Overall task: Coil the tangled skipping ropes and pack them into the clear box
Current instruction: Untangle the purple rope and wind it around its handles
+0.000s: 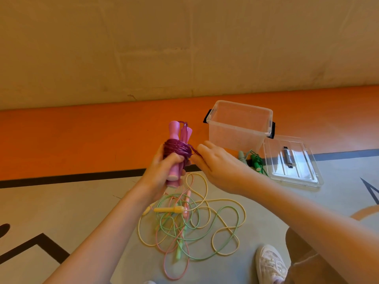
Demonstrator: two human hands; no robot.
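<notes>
My left hand (164, 171) grips two pink handles (174, 132) held upright together, with a purple rope (177, 149) coiled round their middle. My right hand (213, 165) is just right of the coil and pinches the loose end of the purple rope. Below, on the floor, lies a tangle of yellow, green and pink skipping ropes (190, 224) with pale handles. The clear box (239, 125) stands open and empty behind my right hand. A green rope (257, 162) with green handles lies at the foot of the box.
The box's clear lid (293, 160) lies flat to the right of the box, with a small dark object on it. My white shoe (270, 263) and knee are at the lower right. An orange floor band runs along the wall behind.
</notes>
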